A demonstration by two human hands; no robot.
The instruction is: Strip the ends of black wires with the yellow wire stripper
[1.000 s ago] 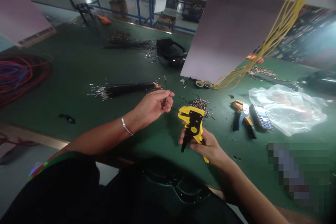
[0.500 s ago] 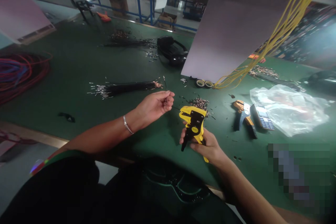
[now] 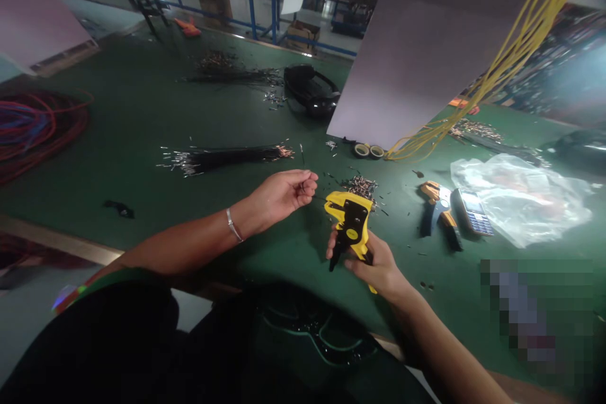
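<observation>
Pinched between the fingers of my left hand (image 3: 290, 194) is a thin black wire (image 3: 303, 156); one tipped end points up and the other runs toward the tool's jaws. My right hand (image 3: 374, 262) is wrapped round a yellow and black wire stripper (image 3: 351, 221), its jaws facing my left hand. Whether the wire's end lies inside the jaws is too small to tell. Behind my left hand lies a bundle of black wires (image 3: 227, 156) with silvery tips at left and coppery ends at right. A small heap of cut scraps (image 3: 360, 186) sits just beyond the stripper.
To the right are an orange-handled tool (image 3: 440, 211), a phone (image 3: 474, 211) and a clear plastic bag (image 3: 525, 199). Yellow wires (image 3: 502, 79) hang beside a pale panel (image 3: 421, 50). Two tape rolls (image 3: 369, 151), a black headset-like object (image 3: 310, 91) and coiled red-blue wires (image 3: 35, 129) lie farther off.
My left hand has shifted slightly right and down with the wire, closer to the stripper. My right hand and the stripper have barely moved.
</observation>
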